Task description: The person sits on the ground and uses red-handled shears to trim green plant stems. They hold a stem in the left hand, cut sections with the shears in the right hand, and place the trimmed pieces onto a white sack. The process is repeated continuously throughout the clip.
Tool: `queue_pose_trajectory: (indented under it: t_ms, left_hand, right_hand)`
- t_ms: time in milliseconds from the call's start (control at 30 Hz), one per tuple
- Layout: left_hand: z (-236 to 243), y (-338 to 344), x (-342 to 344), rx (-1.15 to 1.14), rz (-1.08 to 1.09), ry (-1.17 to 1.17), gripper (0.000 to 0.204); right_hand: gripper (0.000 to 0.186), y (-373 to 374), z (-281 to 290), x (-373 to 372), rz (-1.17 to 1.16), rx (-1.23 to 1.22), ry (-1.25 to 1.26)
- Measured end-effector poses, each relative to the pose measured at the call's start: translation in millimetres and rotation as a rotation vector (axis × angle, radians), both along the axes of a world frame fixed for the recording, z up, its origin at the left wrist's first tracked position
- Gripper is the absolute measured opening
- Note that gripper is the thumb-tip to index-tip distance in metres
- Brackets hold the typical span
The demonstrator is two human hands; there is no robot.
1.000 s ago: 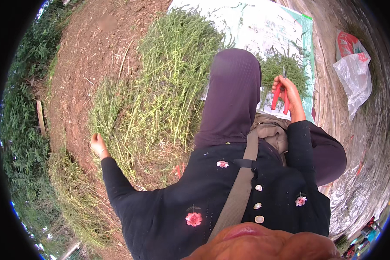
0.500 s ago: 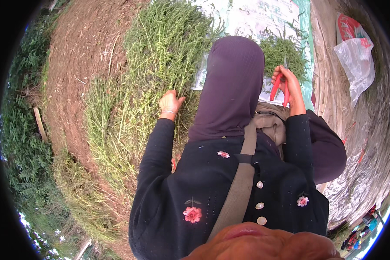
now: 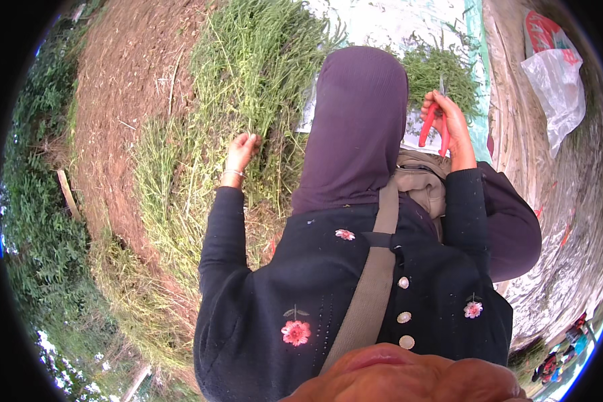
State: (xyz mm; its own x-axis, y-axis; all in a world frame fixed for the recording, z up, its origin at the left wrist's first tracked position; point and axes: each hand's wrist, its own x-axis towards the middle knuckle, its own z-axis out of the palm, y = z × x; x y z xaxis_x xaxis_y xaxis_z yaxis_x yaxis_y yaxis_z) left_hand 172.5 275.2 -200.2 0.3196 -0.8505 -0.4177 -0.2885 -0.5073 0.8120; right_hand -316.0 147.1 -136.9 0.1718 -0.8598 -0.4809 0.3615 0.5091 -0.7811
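The left hand (image 3: 240, 154) is sitting over the heap of green stalks (image 3: 248, 74), left of the purple-clad knee (image 3: 358, 114). Its fingers are lying narrow and bunched; I cannot tell whether it is gripping any stalk. The right hand (image 3: 453, 124), just right of the knee, is holding red-handled shears (image 3: 427, 128), their handles standing apart and their tip pointing away from the body. Green sprigs (image 3: 442, 70) are lying beyond and right of the knee, on a white sheet (image 3: 375, 27). A plastic bag (image 3: 556, 84) is lying well right of the knee.
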Motion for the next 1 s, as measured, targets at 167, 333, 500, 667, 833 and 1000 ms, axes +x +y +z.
queue_pose_trajectory:
  t_ms: [167, 333, 500, 667, 833, 1000]
  left_hand:
    - [-2, -6, -55, 0.048, -0.259, -0.728, 0.025]
    - [-6, -8, -66, 0.177, -0.256, -0.786, 0.041]
    - [16, -18, -40, 0.153, -0.079, -0.223, 0.026]
    - [91, -29, -46, 0.069, -0.085, 0.234, 0.016]
    - [186, -11, -9, -0.221, -0.073, 0.426, 0.029]
    - [207, -2, 29, -0.226, 0.126, 0.109, 0.013]
  right_hand:
    - [0.025, 4, 0, -8, -0.011, -0.007, -0.007]
    - [0.025, 5, 2, -6, -0.022, 0.003, 0.018]
    - [0.025, 1, -3, -8, -0.011, -0.021, 0.009]
    - [0.025, 1, -4, -9, -0.013, -0.023, 0.054]
    - [0.024, 2, 0, -14, -0.037, -0.038, 0.068]
    - [0.024, -1, 1, -7, -0.002, -0.054, 0.04]
